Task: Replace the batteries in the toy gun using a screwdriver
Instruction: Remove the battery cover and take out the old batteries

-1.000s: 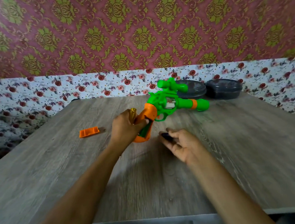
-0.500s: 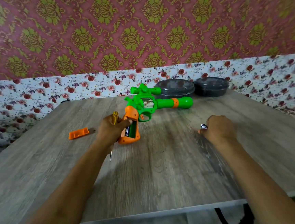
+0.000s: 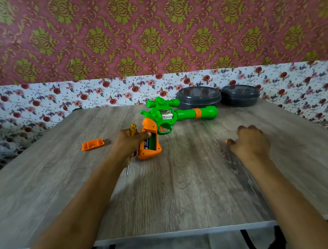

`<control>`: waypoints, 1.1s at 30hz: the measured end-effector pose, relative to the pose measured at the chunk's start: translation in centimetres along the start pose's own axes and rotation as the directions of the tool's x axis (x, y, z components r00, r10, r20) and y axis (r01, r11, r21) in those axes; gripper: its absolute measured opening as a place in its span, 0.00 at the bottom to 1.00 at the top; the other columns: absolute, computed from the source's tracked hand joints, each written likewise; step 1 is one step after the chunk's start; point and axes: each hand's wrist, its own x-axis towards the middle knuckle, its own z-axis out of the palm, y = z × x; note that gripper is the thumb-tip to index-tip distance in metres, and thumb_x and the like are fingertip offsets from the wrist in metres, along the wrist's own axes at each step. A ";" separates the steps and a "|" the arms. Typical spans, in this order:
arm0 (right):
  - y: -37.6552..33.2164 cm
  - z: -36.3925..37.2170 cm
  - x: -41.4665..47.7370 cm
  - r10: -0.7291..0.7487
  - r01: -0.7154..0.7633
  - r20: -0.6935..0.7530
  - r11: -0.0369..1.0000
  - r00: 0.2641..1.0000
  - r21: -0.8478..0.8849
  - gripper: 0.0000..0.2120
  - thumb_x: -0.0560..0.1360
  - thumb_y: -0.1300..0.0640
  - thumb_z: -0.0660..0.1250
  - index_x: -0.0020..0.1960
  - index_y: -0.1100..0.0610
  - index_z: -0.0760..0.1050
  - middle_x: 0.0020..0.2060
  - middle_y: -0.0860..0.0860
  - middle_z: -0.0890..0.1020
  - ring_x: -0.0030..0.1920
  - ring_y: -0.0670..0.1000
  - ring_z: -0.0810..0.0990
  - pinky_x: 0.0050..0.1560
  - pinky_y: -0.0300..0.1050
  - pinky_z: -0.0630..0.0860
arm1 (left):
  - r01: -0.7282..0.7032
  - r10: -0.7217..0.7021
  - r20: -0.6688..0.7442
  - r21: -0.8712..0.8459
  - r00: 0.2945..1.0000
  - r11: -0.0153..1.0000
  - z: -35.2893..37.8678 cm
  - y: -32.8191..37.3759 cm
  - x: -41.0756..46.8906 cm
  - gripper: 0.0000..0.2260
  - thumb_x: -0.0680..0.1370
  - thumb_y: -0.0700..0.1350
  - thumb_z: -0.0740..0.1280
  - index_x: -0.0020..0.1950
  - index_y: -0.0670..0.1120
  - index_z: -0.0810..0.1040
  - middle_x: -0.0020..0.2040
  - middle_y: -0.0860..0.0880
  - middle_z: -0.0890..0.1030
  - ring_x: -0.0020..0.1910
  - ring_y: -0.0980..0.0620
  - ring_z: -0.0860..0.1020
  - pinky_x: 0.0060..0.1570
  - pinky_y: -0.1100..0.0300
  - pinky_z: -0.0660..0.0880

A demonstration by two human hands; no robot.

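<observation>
Grey table (image 3: pixel 185 192) carries the left hand (image 3: pixel 127 144), whose fingers (image 3: pixel 146 134) wrap the toy gun (image 3: pixel 184 114) grip and the screwdriver (image 3: pixel 133 128) together, so I would keep the open battery bay (image 3: pixel 150 142) beside them facing up, while the right hand (image 3: pixel 250 142) is curled well apart and I cannot tell if it holds anything.

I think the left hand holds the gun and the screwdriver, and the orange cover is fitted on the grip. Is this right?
Not quite. The cover is off: it lies on the table, left of the left hand, and the grip is open with a battery inside; the head view shows it. The left hand does hold the gun and screwdriver.
</observation>
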 end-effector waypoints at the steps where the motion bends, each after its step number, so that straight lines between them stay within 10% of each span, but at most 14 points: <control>1: -0.5 -0.4 -0.3 -0.058 0.061 -0.073 0.997 0.996 0.048 0.18 0.76 0.51 0.64 0.59 0.62 0.73 0.55 0.61 0.77 0.54 0.60 0.77 0.44 0.45 0.72 | 0.004 -0.004 0.005 -0.010 1.000 1.000 0.0 0.0 0.0 0.12 0.74 0.47 0.70 0.39 0.44 0.70 0.31 0.45 0.69 0.25 0.53 0.65 0.25 0.62 0.62; 5: -5.2 -0.5 -1.8 -0.295 0.305 -0.098 0.826 0.951 0.474 0.16 0.74 0.51 0.67 0.54 0.62 0.78 0.47 0.57 0.83 0.47 0.56 0.81 0.45 0.42 0.74 | 0.002 -0.001 0.026 -0.014 1.000 1.000 0.1 -0.5 0.2 0.16 0.73 0.48 0.72 0.32 0.45 0.68 0.26 0.49 0.66 0.19 0.55 0.62 0.20 0.66 0.59; 10: -11.6 0.9 -3.0 -0.453 -0.460 0.550 0.302 0.701 0.835 0.06 0.76 0.55 0.65 0.43 0.58 0.75 0.38 0.54 0.77 0.41 0.50 0.77 0.41 0.44 0.78 | 0.021 -0.021 0.036 -0.006 0.999 1.000 -0.1 -0.5 0.3 0.15 0.73 0.51 0.72 0.39 0.42 0.72 0.31 0.45 0.69 0.24 0.53 0.62 0.21 0.65 0.60; 15: -12.4 2.7 -3.5 -0.582 -0.673 0.561 0.032 0.589 0.739 0.07 0.77 0.64 0.61 0.43 0.59 0.75 0.28 0.50 0.83 0.28 0.44 0.81 0.31 0.38 0.80 | 0.026 -0.026 0.057 0.010 0.998 1.000 0.0 -0.4 0.3 0.16 0.72 0.53 0.72 0.43 0.41 0.74 0.30 0.46 0.68 0.21 0.55 0.63 0.21 0.66 0.59; 23: -12.3 3.8 -2.7 -0.548 -0.645 0.559 0.047 0.622 0.763 0.06 0.74 0.65 0.65 0.49 0.65 0.77 0.29 0.50 0.84 0.31 0.45 0.82 0.32 0.39 0.81 | 0.017 -0.024 -0.039 -0.181 0.999 0.983 -2.0 1.6 -0.4 0.17 0.82 0.51 0.52 0.47 0.43 0.75 0.39 0.47 0.71 0.28 0.55 0.63 0.26 0.63 0.59; 27: -12.3 3.8 -2.9 -0.533 -0.550 0.535 0.150 0.655 0.822 0.12 0.73 0.64 0.68 0.56 0.66 0.76 0.39 0.55 0.82 0.40 0.49 0.80 0.34 0.39 0.81 | -0.220 0.174 -0.158 -0.352 0.972 0.910 -2.5 2.1 -0.5 0.14 0.82 0.44 0.51 0.47 0.44 0.74 0.38 0.49 0.69 0.31 0.54 0.67 0.31 0.62 0.66; 33: -11.8 3.8 -3.0 -0.632 -0.407 0.414 0.167 0.655 0.898 0.16 0.71 0.66 0.68 0.59 0.60 0.76 0.46 0.56 0.81 0.40 0.50 0.81 0.42 0.43 0.82 | -0.717 0.663 -0.311 -0.098 0.681 0.691 -2.0 2.5 -1.2 0.09 0.79 0.39 0.62 0.57 0.49 0.67 0.44 0.45 0.76 0.41 0.48 0.81 0.43 0.54 0.80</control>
